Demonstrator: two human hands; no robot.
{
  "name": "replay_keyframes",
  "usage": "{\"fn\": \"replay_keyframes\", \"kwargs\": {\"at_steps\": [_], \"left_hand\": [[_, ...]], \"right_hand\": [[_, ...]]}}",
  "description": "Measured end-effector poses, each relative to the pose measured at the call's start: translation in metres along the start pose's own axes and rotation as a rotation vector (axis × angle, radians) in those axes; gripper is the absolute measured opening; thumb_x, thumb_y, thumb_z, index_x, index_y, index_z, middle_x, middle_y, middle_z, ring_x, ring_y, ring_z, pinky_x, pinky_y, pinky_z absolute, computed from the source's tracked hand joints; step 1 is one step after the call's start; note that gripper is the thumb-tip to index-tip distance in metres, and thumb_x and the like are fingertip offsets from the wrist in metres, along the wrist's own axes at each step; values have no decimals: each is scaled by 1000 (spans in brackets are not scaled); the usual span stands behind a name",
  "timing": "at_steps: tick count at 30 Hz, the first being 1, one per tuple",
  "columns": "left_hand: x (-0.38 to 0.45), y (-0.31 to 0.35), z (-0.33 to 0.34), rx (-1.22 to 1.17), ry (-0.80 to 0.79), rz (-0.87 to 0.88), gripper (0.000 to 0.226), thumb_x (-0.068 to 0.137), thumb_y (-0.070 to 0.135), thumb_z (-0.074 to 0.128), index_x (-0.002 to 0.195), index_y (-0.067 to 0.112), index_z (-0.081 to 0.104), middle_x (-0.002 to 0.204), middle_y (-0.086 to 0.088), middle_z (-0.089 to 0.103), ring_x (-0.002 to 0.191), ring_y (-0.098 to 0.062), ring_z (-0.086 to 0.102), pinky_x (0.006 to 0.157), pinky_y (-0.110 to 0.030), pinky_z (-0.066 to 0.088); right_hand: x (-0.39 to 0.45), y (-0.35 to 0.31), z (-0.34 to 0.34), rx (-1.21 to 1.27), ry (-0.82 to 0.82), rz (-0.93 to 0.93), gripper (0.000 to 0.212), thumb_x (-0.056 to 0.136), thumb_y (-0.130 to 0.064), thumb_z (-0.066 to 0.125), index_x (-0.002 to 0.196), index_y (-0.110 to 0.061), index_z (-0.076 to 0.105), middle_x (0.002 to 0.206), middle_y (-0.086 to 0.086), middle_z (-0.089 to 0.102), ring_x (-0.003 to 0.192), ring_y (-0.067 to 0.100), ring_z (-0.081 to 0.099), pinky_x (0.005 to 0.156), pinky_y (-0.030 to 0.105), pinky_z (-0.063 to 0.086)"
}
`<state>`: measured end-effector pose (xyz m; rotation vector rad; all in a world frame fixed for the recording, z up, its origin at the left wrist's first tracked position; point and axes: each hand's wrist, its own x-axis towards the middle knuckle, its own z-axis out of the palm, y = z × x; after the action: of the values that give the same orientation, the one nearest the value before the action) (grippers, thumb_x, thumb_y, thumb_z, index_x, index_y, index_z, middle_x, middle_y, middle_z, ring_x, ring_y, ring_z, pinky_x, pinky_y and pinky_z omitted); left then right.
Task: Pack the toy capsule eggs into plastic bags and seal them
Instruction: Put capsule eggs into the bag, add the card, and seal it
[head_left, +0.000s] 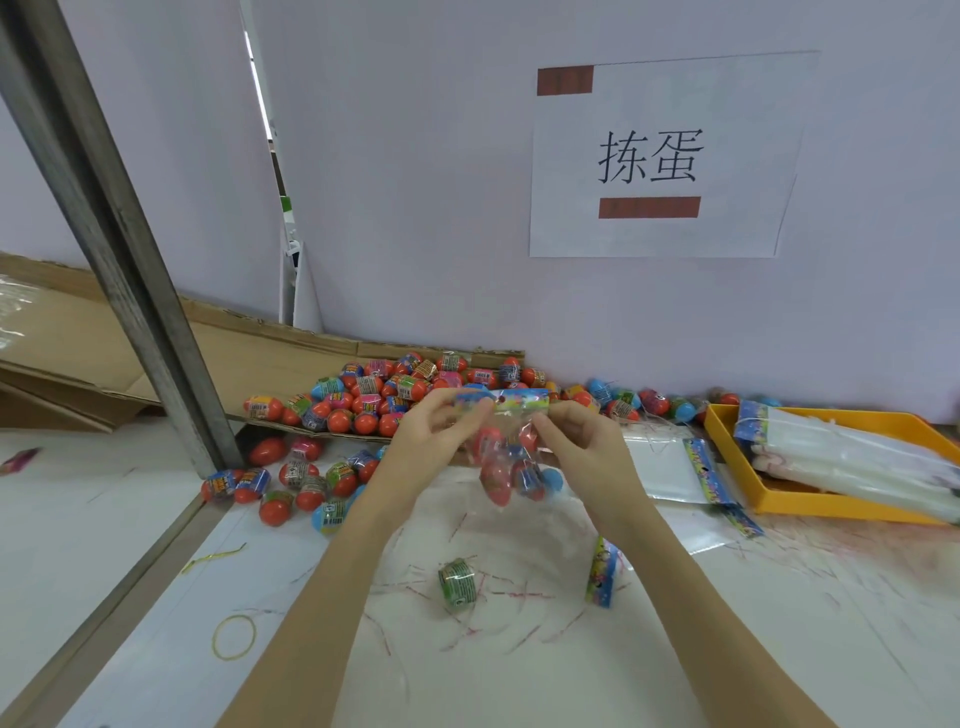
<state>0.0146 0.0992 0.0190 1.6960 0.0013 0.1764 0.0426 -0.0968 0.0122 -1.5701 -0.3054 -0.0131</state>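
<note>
Two hands raised over white bench (519, 665). Left hand (441, 436) and right hand (582, 441) each pinch one end of colourful printed header strip (501, 401) of clear plastic bag (511, 467); fingers curled tight on strip. Strip's long axis runs left-right, level; bag hangs below fingers, mouth up. Inside bag: about five capsule eggs, mostly red, one blue; exact count unclear. Beyond fingers: pile of red, blue, pink capsule eggs (384, 395), dozens. Below fingers on bench: one green-wrapped egg (457, 582), one yellow rubber band (234, 636). Right of fingers: one orange plastic tray (727, 441) with stacked empty bags (852, 452).
</note>
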Motion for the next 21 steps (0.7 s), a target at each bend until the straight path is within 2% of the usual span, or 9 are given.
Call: {"fn": "replay_keyframes", "kwargs": {"at_steps": [1,3,5,8,10,13,15,18,21], "left_hand": [[1,-1,0,6,-12,10,41,87,55,75,122,34,71,112,5,78,96,-8,76,76,-24,60],[-1,0,1,60,-50,51,23,87,49,80,106,35,79,98,1,80,82,-10,76,68,-23,60],[-2,-1,3,53,-23,74,12,89,40,82,93,29,83,88,-3,80,76,-15,76,65,-26,60],[-1,-4,4,-17,131,109,9,92,31,80,89,25,84,89,-8,80,84,-30,77,75,-43,66],[2,-4,-1,-27,192,96,11,94,31,78,89,24,84,91,-10,79,89,-38,75,80,-50,65],[6,-4,-10,-22,143,-15,17,99,33,71,89,25,82,93,-2,79,88,-28,73,78,-38,63],[5,-3,-8,30,82,-19,28,101,43,66,89,22,80,91,1,78,89,-16,72,85,-31,55],[0,-4,-3,108,110,121,38,104,44,60,78,20,75,72,4,72,70,-11,66,78,-27,53],[2,-4,1,172,226,279,35,107,31,58,80,12,70,71,8,73,66,-9,68,69,-24,54]], "right_hand": [[0,0,0,-40,-25,-5,12,103,-13,62,102,-12,74,91,3,78,90,21,75,82,29,62],[-1,1,3,-96,-62,-14,12,102,-14,63,100,-17,75,90,-1,78,88,16,74,78,25,61],[-2,-1,5,-79,-75,-28,15,103,-15,62,101,-21,75,91,-3,78,89,14,74,76,23,60],[-3,-6,6,-45,-58,-9,11,102,-31,64,107,-32,74,97,-12,78,91,8,75,72,21,60],[-4,-10,6,-17,-52,61,9,94,-37,72,102,-36,75,96,-10,79,86,9,77,64,21,60],[-4,-11,4,29,-27,113,11,84,-36,82,94,-33,80,95,-4,80,85,13,78,64,25,62],[-5,-12,2,20,-70,118,15,79,-44,84,91,-37,81,92,-8,79,86,11,77,66,24,62],[-9,-15,4,34,-110,158,13,80,-52,76,85,-42,82,89,-7,80,83,11,78,66,20,59],[-9,-16,7,128,-51,217,26,94,-45,67,96,-24,83,92,3,80,82,18,77,68,23,58]]}}
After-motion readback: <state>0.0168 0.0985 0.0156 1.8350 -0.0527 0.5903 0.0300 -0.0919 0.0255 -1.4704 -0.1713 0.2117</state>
